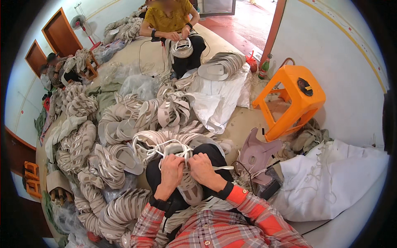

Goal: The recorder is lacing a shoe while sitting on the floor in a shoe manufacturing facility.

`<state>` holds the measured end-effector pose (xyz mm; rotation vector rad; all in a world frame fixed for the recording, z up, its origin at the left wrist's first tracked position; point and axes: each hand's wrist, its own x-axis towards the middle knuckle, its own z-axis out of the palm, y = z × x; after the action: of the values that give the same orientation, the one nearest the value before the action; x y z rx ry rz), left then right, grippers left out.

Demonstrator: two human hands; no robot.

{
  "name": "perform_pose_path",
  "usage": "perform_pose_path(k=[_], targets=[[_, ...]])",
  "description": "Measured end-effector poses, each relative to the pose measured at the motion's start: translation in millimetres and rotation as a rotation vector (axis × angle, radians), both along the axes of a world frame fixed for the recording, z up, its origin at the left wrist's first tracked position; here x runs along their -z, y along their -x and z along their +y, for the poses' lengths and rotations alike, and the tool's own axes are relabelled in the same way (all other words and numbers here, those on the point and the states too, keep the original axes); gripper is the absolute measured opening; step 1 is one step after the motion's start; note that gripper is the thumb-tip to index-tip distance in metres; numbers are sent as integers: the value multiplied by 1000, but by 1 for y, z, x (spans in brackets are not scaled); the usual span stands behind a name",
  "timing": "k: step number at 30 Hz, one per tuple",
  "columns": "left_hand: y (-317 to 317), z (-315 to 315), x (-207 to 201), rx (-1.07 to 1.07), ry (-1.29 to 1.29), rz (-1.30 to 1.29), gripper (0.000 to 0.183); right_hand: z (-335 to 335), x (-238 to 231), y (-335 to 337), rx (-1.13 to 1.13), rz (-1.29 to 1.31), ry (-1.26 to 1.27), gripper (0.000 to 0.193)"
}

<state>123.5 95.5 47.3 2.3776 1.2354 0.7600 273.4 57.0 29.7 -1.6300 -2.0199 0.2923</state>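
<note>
A beige and white shoe upper (190, 191) lies across my lap, its toe toward me. White shoelace (161, 148) loops out past its far end, and a loose lace end sticks out to the right. My left hand (170, 170) is closed in a pinch at the left lacing edge of the upper. On the opposite edge, the fingers of my right hand (202, 168) are pinched together on the lace. Fingertips partly cover the eyelets, so the exact hole cannot be made out. Against my knees leans a row of nested uppers (144, 138).
Stacks of similar uppers (113, 213) crowd the floor on the left and ahead. To the right stand an orange stool (304, 89), an upturned mauve stool (253, 157) and a white sack (326, 182). Ahead, a person in yellow (169, 18) handles another upper.
</note>
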Motion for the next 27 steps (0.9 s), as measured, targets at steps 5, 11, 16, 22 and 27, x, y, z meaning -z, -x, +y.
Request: perform_pose_path(k=[5,11,16,22,27], targets=[[0,8,-3,80,38,57,6,5,-1,1,29,147,183,17],[10,29,-37,250,-215,400,4,-6,-20,-21,-169,3,-181,11],[30,33,-37,136,182,212,9,-16,-17,-21,-269,-59,-59,12],[37,27,-37,-38,853,-116,15,-16,-26,-35,-193,172,93,10],[32,22,-40,-91,978,-188,13,-2,-32,-47,-60,246,85,17]])
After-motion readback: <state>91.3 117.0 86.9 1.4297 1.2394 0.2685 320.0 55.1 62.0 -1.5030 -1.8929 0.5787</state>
